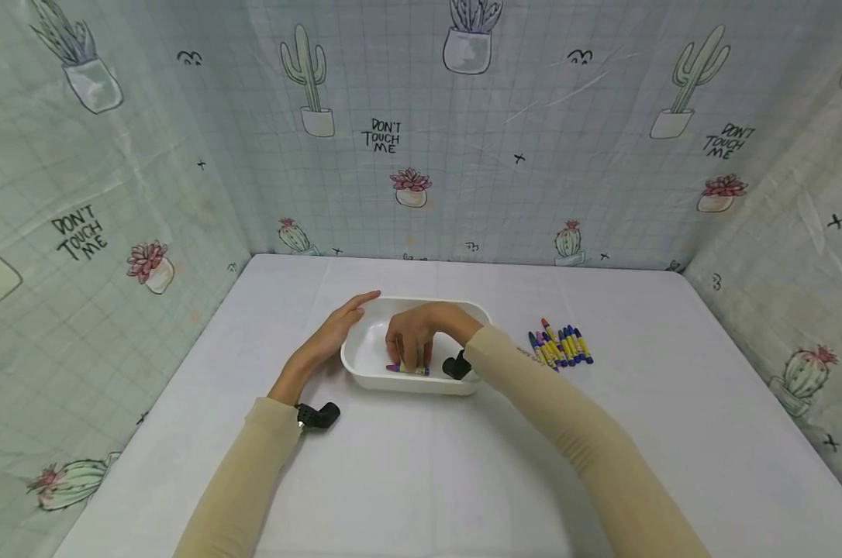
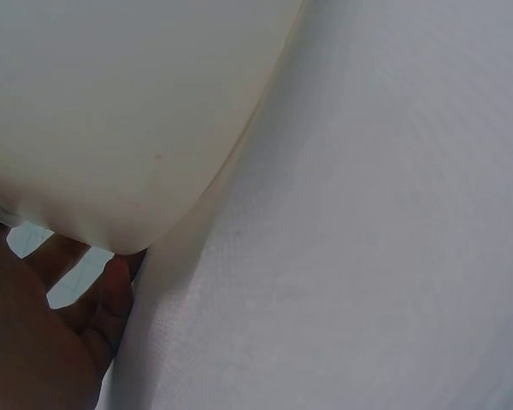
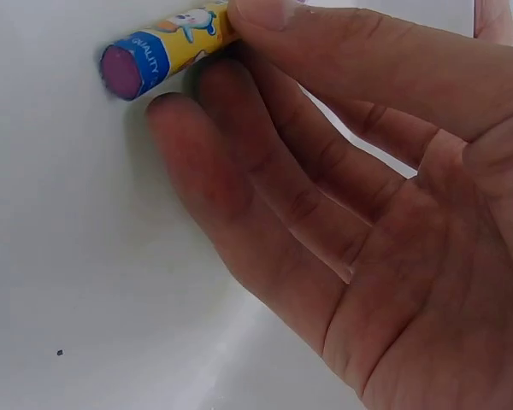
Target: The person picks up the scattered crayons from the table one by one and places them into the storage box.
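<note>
On my right-wrist feed I can read "QUALITY" on the blue band of the purple crayon (image 3: 179, 43), beside a cartoon animal on its yellow wrapper. The right hand (image 1: 412, 333) pinches that crayon between thumb and fingers, inside the white tray (image 1: 410, 383), near its front wall. A small dark speck (image 3: 60, 353) also marks the tray's inner surface. At the tray's left end, the left hand (image 1: 333, 333) rests against the rim, fingers extended rather than clamped round it. To the tray's right, apart from it, I see a cluster of crayons (image 1: 567, 346) in yellow wrappers; their lettering is too small for me to make out. Behind the tray, the patterned backdrop (image 1: 382, 136) reads "DON'T TOUCH ME" among drawn potted cacti, repeated to the left and right.
</note>
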Available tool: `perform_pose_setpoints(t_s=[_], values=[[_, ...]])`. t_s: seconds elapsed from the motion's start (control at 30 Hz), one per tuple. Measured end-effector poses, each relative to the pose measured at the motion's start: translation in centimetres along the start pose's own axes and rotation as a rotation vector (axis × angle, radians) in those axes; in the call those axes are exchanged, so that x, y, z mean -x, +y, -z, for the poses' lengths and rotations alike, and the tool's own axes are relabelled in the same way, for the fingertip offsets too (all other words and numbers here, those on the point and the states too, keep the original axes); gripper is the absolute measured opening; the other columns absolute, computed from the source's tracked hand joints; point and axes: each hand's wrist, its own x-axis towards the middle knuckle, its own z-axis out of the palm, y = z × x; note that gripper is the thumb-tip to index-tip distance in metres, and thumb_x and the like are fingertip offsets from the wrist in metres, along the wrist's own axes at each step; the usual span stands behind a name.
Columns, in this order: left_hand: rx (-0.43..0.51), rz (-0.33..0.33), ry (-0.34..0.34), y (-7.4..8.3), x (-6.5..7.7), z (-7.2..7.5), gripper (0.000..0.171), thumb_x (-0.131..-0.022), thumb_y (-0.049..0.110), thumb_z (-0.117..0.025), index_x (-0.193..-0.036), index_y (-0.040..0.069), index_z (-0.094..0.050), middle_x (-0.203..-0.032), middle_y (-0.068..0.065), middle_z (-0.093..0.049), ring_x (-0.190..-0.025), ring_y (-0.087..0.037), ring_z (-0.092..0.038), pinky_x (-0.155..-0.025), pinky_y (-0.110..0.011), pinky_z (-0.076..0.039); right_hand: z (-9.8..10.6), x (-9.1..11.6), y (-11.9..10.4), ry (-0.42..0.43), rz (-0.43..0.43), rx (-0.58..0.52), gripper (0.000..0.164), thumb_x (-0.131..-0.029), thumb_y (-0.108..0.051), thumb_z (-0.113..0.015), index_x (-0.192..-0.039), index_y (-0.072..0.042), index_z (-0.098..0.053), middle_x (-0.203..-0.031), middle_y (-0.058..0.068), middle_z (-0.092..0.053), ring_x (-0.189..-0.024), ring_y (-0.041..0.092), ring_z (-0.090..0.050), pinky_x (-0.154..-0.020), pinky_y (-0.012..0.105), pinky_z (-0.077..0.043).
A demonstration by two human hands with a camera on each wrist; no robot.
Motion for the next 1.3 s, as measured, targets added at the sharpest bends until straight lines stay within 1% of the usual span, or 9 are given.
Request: perform_pose_setpoints(t_s=[0.17, 0.27, 0.4, 0.57, 0.8, 0.9, 1.03, 1.2, 1.3], values=[[-0.023, 0.010, -0.015, 0.2, -0.2, -0.1, 0.049, -0.113, 0.023, -0.028, -0.162, 0.021, -0.035, -0.171, -0.007, -0.027, -0.157, -0.034, -0.027, -0.125, -0.058, -0.024, 0.0, 0.2, 0.3, -0.003, 0.003, -0.004, 0.021, -0.088, 0.000, -0.076, -0.108, -0.004, -0.071, -0.100, 0.003, -0.067, -0.081, 0.018, -0.070, -0.082, 0.041, -0.064], [-0.033, 0.021, -0.016, 0.3, -0.2, -0.1, 0.050, -0.113, 0.023, -0.028, -0.162, 0.022, -0.034, -0.171, -0.008, -0.026, -0.156, -0.035, -0.027, -0.124, -0.060, -0.024, 0.1, 0.4, 0.3, 0.009, 0.019, 0.011, 0.020, -0.089, 0.001, -0.074, -0.108, -0.004, -0.071, -0.101, 0.004, -0.067, -0.082, 0.018, -0.070, -0.081, 0.041, -0.064], [-0.043, 0.034, -0.011, 0.4, -0.3, 0.0, 0.049, -0.113, 0.024, -0.028, -0.162, 0.025, -0.035, -0.171, -0.007, -0.028, -0.155, -0.034, -0.029, -0.124, -0.059, -0.026, 0.3, 1.0, 0.6, 0.054, 0.057, 0.049, 0.020, -0.089, 0.001, -0.071, -0.109, -0.005, -0.070, -0.104, 0.005, -0.067, -0.084, 0.019, -0.070, -0.078, 0.039, -0.064], [-0.055, 0.027, -0.015, 0.3, -0.1, 0.1, 0.049, -0.114, 0.024, -0.028, -0.163, 0.023, -0.033, -0.170, -0.009, -0.029, -0.151, -0.035, -0.036, -0.120, -0.057, -0.031, 0.7, 2.1, 1.2, 0.132, 0.104, 0.075, 0.022, -0.092, -0.001, -0.068, -0.113, -0.007, -0.070, -0.108, 0.007, -0.067, -0.089, 0.019, -0.068, -0.076, 0.037, -0.064], [-0.034, 0.038, -0.021, 0.1, 0.2, 0.0, 0.050, -0.115, 0.032, -0.027, -0.164, 0.021, -0.030, -0.167, -0.014, -0.034, -0.145, -0.040, -0.043, -0.115, -0.057, -0.037, 1.0, 4.7, 1.9, 0.202, 0.165, 0.032, 0.027, -0.095, -0.006, -0.068, -0.122, -0.003, -0.066, -0.105, 0.009, -0.070, -0.090, 0.021, -0.068, -0.076, 0.037, -0.064], [-0.024, 0.049, -0.025, 0.2, 0.2, 0.0, 0.051, -0.115, 0.034, -0.027, -0.164, 0.022, -0.029, -0.166, -0.015, -0.036, -0.144, -0.040, -0.044, -0.116, -0.059, -0.037, 1.1, 6.0, 2.5, 0.224, 0.180, 0.017, 0.030, -0.097, -0.007, -0.068, -0.126, -0.002, -0.064, -0.103, 0.009, -0.070, -0.093, 0.030, -0.069, -0.077, 0.038, -0.063], [-0.024, 0.048, -0.019, 0.3, 0.2, -0.1, 0.050, -0.115, 0.030, -0.027, -0.164, 0.022, -0.030, -0.167, -0.015, -0.035, -0.147, -0.040, -0.042, -0.119, -0.060, -0.034, 1.1, 7.9, 3.5, 0.270, 0.194, -0.001, 0.033, -0.097, -0.009, -0.068, -0.129, -0.001, -0.063, -0.106, 0.010, -0.071, -0.102, 0.039, -0.069, -0.079, 0.039, -0.063], [-0.022, 0.040, -0.015, 0.4, 0.1, -0.2, 0.050, -0.115, 0.031, -0.029, -0.164, 0.022, -0.031, -0.167, -0.015, -0.035, -0.148, -0.041, -0.040, -0.120, -0.062, -0.032, 0.8, 10.3, 5.0, 0.375, 0.193, -0.002, 0.032, -0.097, -0.012, -0.068, -0.127, -0.003, -0.064, -0.108, 0.010, -0.071, -0.100, 0.030, -0.070, -0.078, 0.037, -0.063], [-0.024, 0.038, -0.016, 0.4, 0.1, -0.3, 0.051, -0.114, 0.033, -0.029, -0.164, 0.022, -0.031, -0.167, -0.015, -0.034, -0.149, -0.040, -0.040, -0.121, -0.062, -0.031, 0.3, 11.7, 6.3, 0.449, 0.186, -0.028, 0.027, -0.097, -0.013, -0.068, -0.123, -0.005, -0.067, -0.108, 0.010, -0.071, -0.096, 0.026, -0.069, -0.078, 0.037, -0.063]])
